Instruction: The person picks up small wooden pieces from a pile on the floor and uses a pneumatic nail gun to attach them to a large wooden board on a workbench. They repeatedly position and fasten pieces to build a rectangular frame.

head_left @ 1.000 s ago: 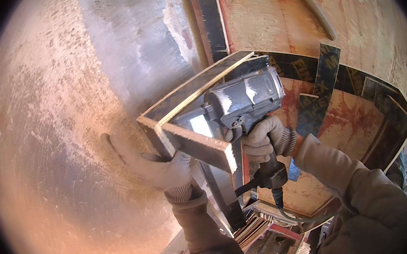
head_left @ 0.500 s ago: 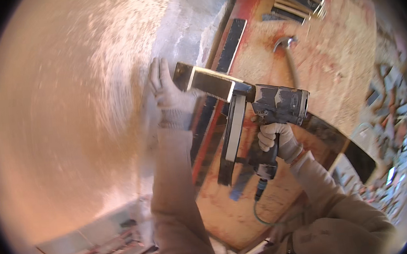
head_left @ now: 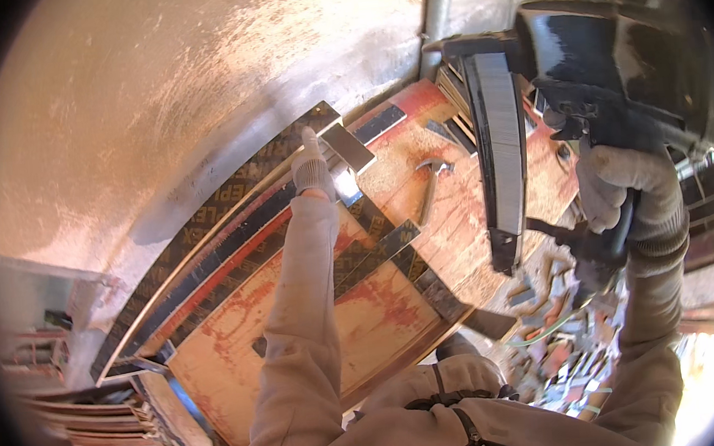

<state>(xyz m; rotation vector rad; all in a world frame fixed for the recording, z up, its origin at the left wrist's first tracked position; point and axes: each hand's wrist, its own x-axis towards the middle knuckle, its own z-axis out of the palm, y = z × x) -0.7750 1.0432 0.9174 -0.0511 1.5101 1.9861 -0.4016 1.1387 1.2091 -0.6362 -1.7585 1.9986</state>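
Note:
My gloved right hand [head_left: 625, 182] is closed round the grip of a black air nail gun [head_left: 572, 60], raised at the right. Its long grey magazine [head_left: 499, 151] hangs downward. My gloved left hand [head_left: 311, 163] grips the far end of a long dark plywood strip [head_left: 227, 192] with pale edges, thumb on top; its other fingers are mostly hidden. Beside that hand a short brown block [head_left: 348, 145] sticks out from the strip. A claw hammer [head_left: 430, 187] lies on the worktable beyond.
The red-stained plywood worktable [head_left: 299, 338] carries more dark strips and cross pieces [head_left: 376, 251]. A plastered wall [head_left: 151, 97] rises along the far left. Offcuts [head_left: 553, 333] litter the floor at the right, and boards [head_left: 103, 424] are stacked at the lower left. A metal pipe [head_left: 439, 12] stands at the back.
The nail gun has gone up and right, away from the table's middle. My left hand, spread beside a short plywood piece before, now grips the long strip. The view has turned.

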